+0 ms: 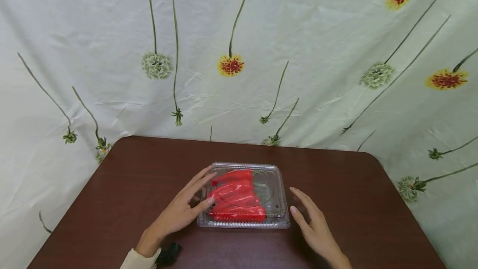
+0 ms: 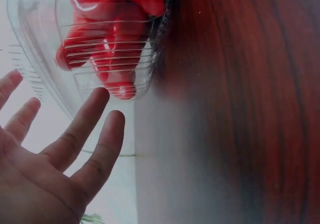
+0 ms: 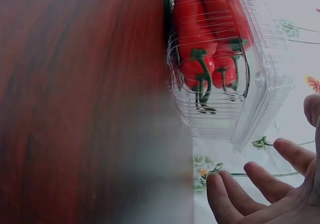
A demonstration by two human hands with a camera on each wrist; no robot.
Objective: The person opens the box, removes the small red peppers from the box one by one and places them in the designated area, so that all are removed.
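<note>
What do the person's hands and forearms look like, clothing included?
The left hand and right hand are bare, no gloves or rings visible. A cream fabric sleeve ends near the left wrist, beside a small black object, its details unclear. No sleeve shows on the right.

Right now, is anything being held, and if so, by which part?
Nothing is held; the left hand and right hand are spread near the clear container of peppers.

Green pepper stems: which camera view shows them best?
The right wrist view: the green pepper stems stand out through the ribbed clear plastic container. The head view gives only faint traces through the lid; the left wrist view shows the red peppers from the other end, with no clear stem.
</note>
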